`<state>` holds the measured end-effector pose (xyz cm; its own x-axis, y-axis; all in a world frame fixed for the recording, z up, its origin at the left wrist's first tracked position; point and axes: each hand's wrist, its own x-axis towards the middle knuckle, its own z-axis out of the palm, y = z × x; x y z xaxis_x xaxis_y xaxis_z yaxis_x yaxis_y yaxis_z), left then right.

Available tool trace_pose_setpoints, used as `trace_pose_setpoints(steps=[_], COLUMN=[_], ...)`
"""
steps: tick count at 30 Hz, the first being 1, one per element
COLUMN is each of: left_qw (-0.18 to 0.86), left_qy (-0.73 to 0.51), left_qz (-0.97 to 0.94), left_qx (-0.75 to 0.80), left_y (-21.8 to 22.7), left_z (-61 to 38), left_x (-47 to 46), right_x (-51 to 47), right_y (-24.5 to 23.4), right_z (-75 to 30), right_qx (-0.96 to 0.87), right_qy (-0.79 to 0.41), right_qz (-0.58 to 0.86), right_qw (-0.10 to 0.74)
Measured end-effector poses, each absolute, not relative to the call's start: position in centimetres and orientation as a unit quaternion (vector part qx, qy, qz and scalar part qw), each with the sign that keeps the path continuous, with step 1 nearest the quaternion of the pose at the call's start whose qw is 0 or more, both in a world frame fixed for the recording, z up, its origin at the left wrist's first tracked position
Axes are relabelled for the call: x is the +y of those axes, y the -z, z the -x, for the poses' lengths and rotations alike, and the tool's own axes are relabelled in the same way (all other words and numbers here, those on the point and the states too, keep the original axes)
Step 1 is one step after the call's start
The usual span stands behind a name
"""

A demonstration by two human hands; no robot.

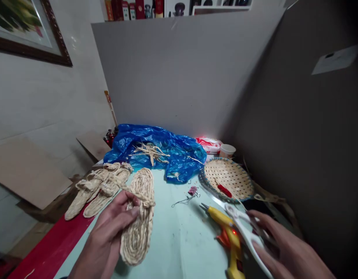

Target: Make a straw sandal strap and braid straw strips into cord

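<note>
My left hand (115, 224) is closed, thumb and fingers pinching a braided strap (129, 187) against a woven straw slipper (139, 228). The slipper's sole of coiled straw stands tilted upward above the table. On the right, my right hand (286, 244) is closed round a white-handled pair of scissors (248, 236), somewhat smeared by motion. Just left of the scissors lies a yellow hot glue gun (225, 223) with an orange trigger and a small red light glowing. Its metal nozzle points toward the far left.
Several finished-looking straw slippers (90, 190) lie at the left. A blue plastic bag (179, 155) with loose straw strands (151, 152) spreads across the back. A round woven basket (228, 176) holds a red-handled tool (224, 190). Small clips (193, 191) lie mid-table; a grey panel (181, 77) stands behind.
</note>
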<state>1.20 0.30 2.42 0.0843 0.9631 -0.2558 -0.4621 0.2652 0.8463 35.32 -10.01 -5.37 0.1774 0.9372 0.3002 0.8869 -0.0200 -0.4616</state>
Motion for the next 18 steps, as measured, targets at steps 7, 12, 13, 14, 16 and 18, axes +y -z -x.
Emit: trace_pose_setpoints(steps=[7,12,13,14,16,18], left_qw=[0.711,0.717,0.699,0.677,0.624,0.598], left_qy=[-0.458,-0.416,-0.422,-0.429,-0.445,-0.439], left_qz=[-0.339,-0.372,-0.378,-0.387,-0.418,-0.457], left_qx=[0.413,0.418,0.436,0.457,0.488,0.49], left_y=[-1.1,-1.5,-1.6,-1.6,-1.4,-0.8], left_z=[-1.0,-2.7,-3.1,-3.5,-4.2,-4.7], left_x=[-0.5,-1.3,-1.5,-1.6,-1.9,-2.1], right_x=[-9.1,-8.7,-8.8,-8.9,-9.1,-8.9], right_y=[5.5,3.3,2.5,1.6,0.0,-1.1], right_z=[-36.2,-34.0,-33.0,-31.6,-28.4,-25.1], right_qx=[-0.664,-0.644,-0.656,-0.676,-0.695,-0.677], right_qy=[0.079,0.147,0.129,0.082,-0.049,-0.197], right_qz=[0.732,0.742,0.729,0.704,0.651,0.625], right_qw=[0.129,0.111,0.147,0.2,0.301,0.335])
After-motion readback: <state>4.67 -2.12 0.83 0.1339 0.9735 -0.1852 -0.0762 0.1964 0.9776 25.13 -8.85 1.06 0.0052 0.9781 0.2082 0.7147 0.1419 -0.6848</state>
